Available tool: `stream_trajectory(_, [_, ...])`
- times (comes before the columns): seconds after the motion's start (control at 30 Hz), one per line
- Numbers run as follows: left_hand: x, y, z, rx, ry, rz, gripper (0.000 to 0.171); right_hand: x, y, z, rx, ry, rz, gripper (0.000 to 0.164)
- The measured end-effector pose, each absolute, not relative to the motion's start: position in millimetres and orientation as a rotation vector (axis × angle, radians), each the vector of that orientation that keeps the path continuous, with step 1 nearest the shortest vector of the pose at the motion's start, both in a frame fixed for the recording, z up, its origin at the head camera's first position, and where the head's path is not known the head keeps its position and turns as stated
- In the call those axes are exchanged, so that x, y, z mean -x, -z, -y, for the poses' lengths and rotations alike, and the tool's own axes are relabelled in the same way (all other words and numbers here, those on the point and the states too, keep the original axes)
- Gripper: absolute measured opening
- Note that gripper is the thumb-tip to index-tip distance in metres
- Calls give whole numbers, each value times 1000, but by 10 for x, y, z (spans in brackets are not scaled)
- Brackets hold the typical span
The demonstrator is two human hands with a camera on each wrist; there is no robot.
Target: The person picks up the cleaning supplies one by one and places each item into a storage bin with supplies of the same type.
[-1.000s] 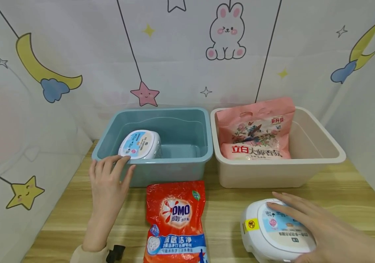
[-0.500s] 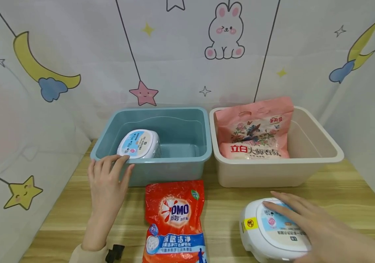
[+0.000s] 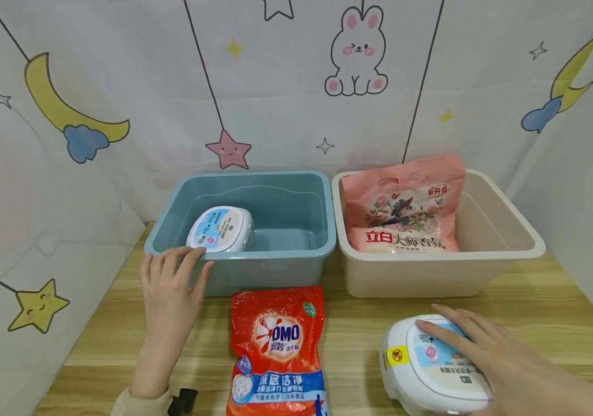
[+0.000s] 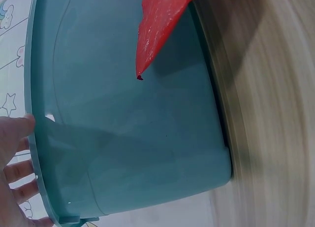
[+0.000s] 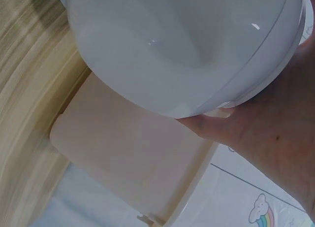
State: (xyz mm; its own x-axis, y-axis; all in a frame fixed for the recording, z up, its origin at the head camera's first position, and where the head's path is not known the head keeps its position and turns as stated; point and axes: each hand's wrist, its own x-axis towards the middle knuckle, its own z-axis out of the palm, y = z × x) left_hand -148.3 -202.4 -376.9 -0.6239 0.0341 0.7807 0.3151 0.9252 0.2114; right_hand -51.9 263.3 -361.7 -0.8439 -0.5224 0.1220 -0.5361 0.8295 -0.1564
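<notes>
My left hand (image 3: pixel 171 283) rests its fingers over the front rim of the blue bin (image 3: pixel 270 271); in the left wrist view the thumb (image 4: pixel 27 123) lies at that rim. Inside this bin, close to the fingers, sits a white laundry capsule tub (image 3: pixel 221 229). A second white laundry capsule tub (image 3: pixel 406 375) stands on the table at front right. My right hand (image 3: pixel 504 352) lies across its lid with spread, fairly straight fingers. The right wrist view shows the tub's smooth side (image 5: pixel 162 49) and the thumb (image 5: pixel 206 124) at its edge.
A red OMO detergent bag (image 3: pixel 278 346) lies on the wooden table (image 3: pixel 359 335) between the hands. The beige bin (image 3: pixel 421 277) stands right of the blue one, holding a pink detergent bag (image 3: pixel 406 208). A printed curtain (image 3: pixel 296 92) hangs behind.
</notes>
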Motion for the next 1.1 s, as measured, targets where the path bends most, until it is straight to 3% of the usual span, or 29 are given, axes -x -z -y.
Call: stream_trajectory(1.1, [1483,3784,2025,246,415,2214,29,516,3600,-2611,-839,-236,2957,114])
